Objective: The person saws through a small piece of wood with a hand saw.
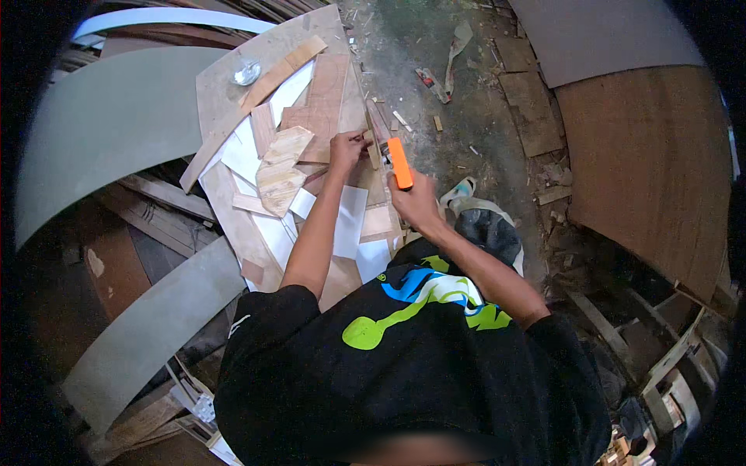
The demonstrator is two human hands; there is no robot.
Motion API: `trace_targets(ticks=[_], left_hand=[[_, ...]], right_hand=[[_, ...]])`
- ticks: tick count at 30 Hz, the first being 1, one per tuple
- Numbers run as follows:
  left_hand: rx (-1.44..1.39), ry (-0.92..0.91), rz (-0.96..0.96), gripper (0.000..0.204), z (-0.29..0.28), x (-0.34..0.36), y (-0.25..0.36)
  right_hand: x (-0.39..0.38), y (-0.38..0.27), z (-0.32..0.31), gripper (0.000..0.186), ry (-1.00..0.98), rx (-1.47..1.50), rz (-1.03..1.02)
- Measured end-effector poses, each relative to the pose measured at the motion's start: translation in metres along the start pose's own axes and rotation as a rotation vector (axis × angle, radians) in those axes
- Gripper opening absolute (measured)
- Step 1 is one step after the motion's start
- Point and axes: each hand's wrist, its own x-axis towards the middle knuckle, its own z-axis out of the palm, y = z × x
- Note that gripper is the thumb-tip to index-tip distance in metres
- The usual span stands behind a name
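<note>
Strip [373, 151] at worktop's [332, 27] right edge looks unfinished; your left fingers [358, 138] seemingly pinch it, right fingers [395, 188] wrap orange-handled tool [399, 163].

From my remote feed I log a woodworking shop. Evidence: a wooden worktop [215, 89] strewn with wood offcuts [281, 171]; an orange tool [400, 161] at its right edge; large grey sheets [116, 128] and piled boards [167, 216] left of the worktop; a dusty floor [400, 50] littered with scraps [438, 123] and a big brown panel [645, 171] to its right.
</note>
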Motion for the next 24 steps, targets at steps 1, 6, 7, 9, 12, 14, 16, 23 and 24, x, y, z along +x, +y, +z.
trace_targets(ticks=[1,6,7,9,12,14,16,23,24], left_hand=[[0.006,-0.002,0.005,0.031,-0.003,-0.001,-0.003],[-0.065,-0.012,0.038,0.026,-0.011,-0.006,0.003],[-0.065,-0.015,0.041,0.026,-0.013,-0.007,0.006],[-0.031,-0.075,0.010,0.025,-0.018,-0.008,0.013],[-0.054,-0.093,-0.045,0.026,-0.022,-0.010,0.019],[-0.056,-0.098,-0.047,0.026,-0.023,-0.009,0.017],[-0.055,-0.104,-0.048,0.026,-0.023,-0.007,0.015],[-0.029,-0.093,0.065,0.029,-0.015,0.008,-0.020],[-0.020,-0.081,0.106,0.029,-0.014,0.011,-0.031]], right_hand=[[-0.001,-0.002,0.006,0.024,-0.031,0.048,0.014],[-0.018,-0.016,0.020,0.024,-0.074,0.060,0.067],[-0.021,-0.015,0.021,0.025,-0.075,0.060,0.040],[-0.027,-0.013,0.022,0.024,-0.109,0.016,0.064],[-0.034,-0.016,0.020,0.022,-0.145,-0.002,0.097],[-0.036,-0.026,0.017,0.023,-0.145,-0.005,0.095],[-0.036,-0.032,0.016,0.023,-0.143,-0.006,0.094],[-0.038,-0.048,0.016,0.021,-0.139,0.052,0.063],[-0.040,-0.052,0.016,0.021,-0.152,0.076,0.078]])
